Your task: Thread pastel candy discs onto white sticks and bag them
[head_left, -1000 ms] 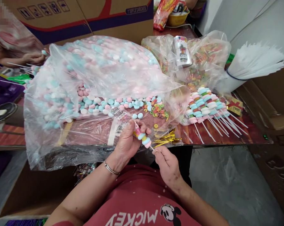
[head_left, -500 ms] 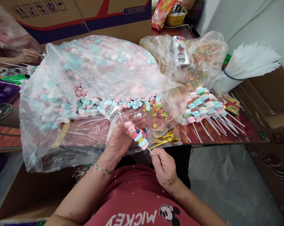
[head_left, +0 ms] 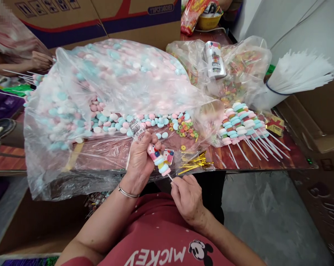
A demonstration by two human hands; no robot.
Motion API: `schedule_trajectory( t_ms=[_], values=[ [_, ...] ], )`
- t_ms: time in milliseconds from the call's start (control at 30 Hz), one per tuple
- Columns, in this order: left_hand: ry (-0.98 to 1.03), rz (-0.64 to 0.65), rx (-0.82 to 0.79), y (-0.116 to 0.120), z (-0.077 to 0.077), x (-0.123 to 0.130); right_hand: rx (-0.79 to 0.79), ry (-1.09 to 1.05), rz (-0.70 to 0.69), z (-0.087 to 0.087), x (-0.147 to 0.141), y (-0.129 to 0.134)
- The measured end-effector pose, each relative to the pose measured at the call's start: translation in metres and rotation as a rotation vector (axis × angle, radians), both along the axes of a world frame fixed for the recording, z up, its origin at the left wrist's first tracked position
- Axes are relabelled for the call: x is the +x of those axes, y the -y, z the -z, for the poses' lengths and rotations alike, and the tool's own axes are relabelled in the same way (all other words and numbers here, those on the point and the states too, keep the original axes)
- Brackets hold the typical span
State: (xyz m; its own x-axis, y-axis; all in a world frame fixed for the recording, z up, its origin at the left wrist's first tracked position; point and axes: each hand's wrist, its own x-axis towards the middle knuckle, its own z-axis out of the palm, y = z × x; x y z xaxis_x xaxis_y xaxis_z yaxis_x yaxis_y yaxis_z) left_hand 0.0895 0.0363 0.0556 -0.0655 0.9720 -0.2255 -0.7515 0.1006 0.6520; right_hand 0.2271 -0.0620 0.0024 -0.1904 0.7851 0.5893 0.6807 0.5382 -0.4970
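A marshmallow skewer (head_left: 163, 168) in pink, blue, yellow and white lies at a slant between my hands, partly inside a clear plastic sleeve (head_left: 136, 126) with printed dots and a label. My left hand (head_left: 140, 157) is closed around the sleeve's upper part, its fingers curled over and hiding the skewer's top. The thumb and fingers of my right hand (head_left: 187, 195) pinch the skewer's white stick below the lowest marshmallow. Just beyond the right hand lie gold twist ties (head_left: 194, 162). A small dotted printed piece (head_left: 168, 156) shows beside the skewer.
A big clear bag of marshmallows (head_left: 122, 81) covers the table's left and middle. Loose candy rings (head_left: 185, 127), finished skewers (head_left: 243, 123) and a tub of white sticks (head_left: 297, 74) sit to the right. At the far left is another person's hand (head_left: 41, 61). A cardboard box (head_left: 142, 29) stands behind.
My left hand's fingers have curled from spread out to closed around the sleeve. The skewer has shifted slightly left and tilts more upright, with my right hand following on its stick.
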Motion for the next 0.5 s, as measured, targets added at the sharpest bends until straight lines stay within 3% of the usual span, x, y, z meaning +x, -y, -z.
schedule_trajectory(
  t_ms=[100,300,400,500],
  values=[
    [-0.005,0.024,0.016,0.0,0.0,0.003,-0.228,-0.177,-0.07,-0.002,0.0,0.002],
    [-0.029,0.077,0.04,0.003,0.005,0.007,-1.022,-0.901,-0.264,-0.009,-0.009,0.003],
    [-0.059,0.131,0.035,0.006,0.007,0.01,-1.128,-1.193,-0.283,-0.008,-0.015,0.002],
    [-0.08,0.165,0.025,0.015,0.011,0.018,-1.045,-1.131,-0.228,-0.006,-0.014,-0.001]
  ],
)
